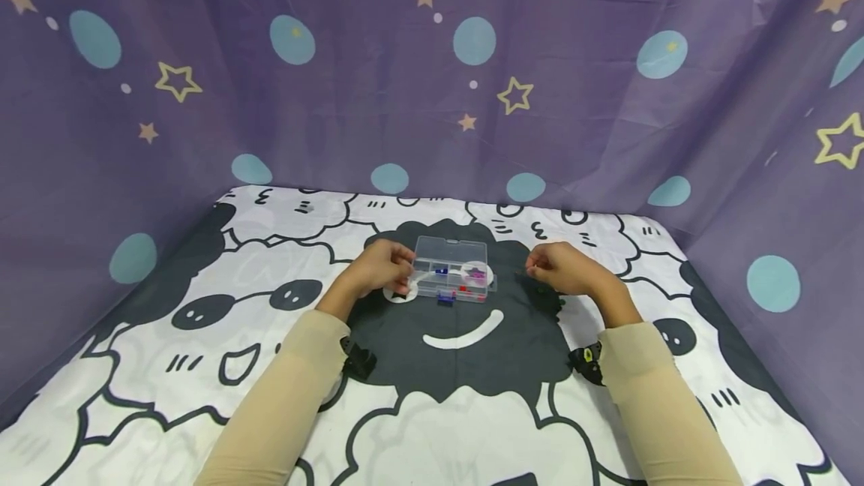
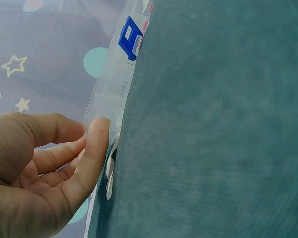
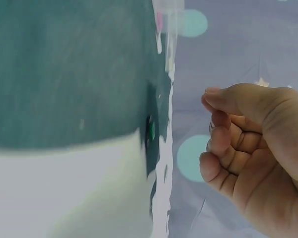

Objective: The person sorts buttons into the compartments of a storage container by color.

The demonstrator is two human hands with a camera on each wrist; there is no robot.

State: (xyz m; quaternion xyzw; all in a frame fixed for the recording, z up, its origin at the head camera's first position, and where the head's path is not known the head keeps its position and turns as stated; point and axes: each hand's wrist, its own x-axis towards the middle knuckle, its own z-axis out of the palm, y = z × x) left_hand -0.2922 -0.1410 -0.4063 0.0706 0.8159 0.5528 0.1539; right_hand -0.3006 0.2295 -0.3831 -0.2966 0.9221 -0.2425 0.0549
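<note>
A clear plastic compartment box [image 1: 451, 287] stands on the dark patch of the cloth, its lid [image 1: 445, 248] raised at the back. Blue, red and pink small pieces show in and through it, and a blue latch [image 2: 130, 38] hangs at its front. My left hand [image 1: 386, 268] grips the box's left end between thumb and forefinger. Apart from the box, to its right, my right hand [image 1: 563, 268] hovers over the cloth. Its thumb tip [image 3: 212, 93] meets the forefinger, the other fingers curl inward, and nothing shows between them.
A white round piece with a dark star [image 1: 401, 292] lies by the box's left end. Several small dark and green bits [image 3: 151, 130] lie on the cloth below the right hand. A purple patterned curtain [image 1: 405, 96] rises behind the table.
</note>
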